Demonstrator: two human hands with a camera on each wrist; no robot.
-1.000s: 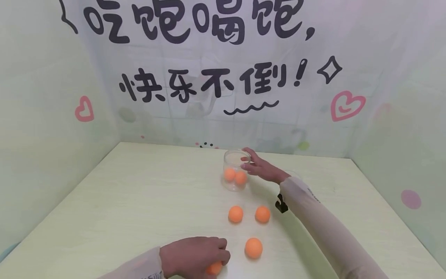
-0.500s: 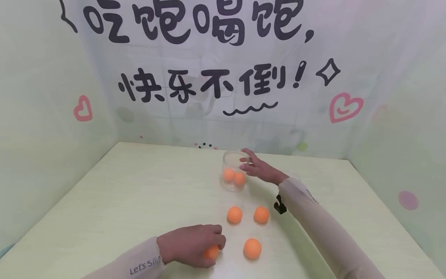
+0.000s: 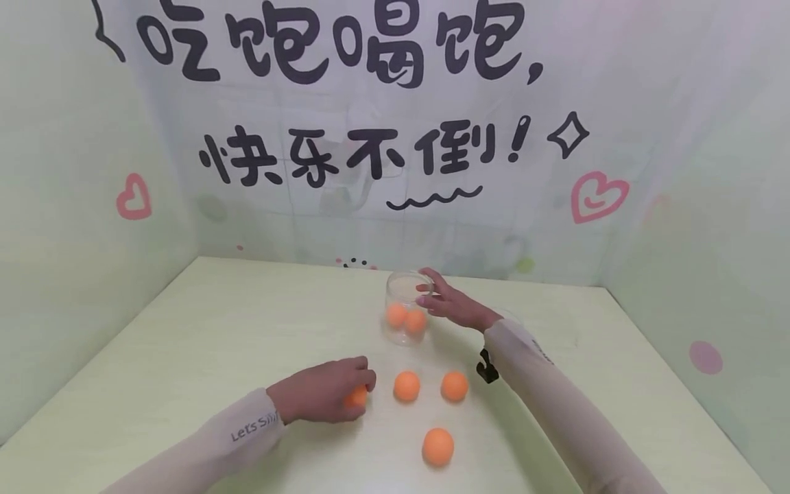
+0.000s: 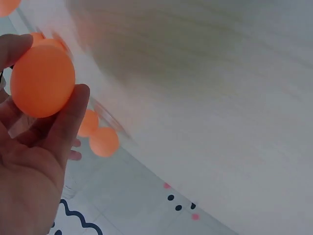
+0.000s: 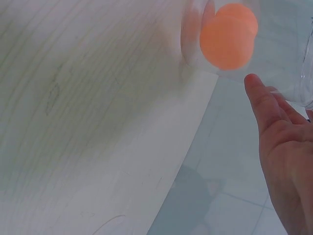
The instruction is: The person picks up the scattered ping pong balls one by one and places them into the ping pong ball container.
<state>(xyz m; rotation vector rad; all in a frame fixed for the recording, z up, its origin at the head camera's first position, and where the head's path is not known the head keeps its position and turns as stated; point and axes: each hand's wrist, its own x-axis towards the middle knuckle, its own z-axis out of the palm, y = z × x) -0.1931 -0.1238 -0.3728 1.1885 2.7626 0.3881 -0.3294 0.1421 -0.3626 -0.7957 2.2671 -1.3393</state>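
Nearest: one loose ball (image 3: 437,447) on the table (image 3: 185,357), two more (image 3: 407,386) (image 3: 454,386) just beyond. Left hand (image 3: 321,399) has lifted off the near edge and moved farther in, fingers curled round an orange ball (image 4: 42,81), so it's now carried, closer to the jar. Ball smooth, matte, round. Far: right hand (image 3: 453,305) keeps steadying the clear jar (image 3: 404,309), fingers straight against its side, two balls inside.

Between the left hand (image 3: 321,398) and the jar (image 3: 404,309) the table (image 3: 234,329) lies open; three loose balls (image 3: 407,386) crowd the right.
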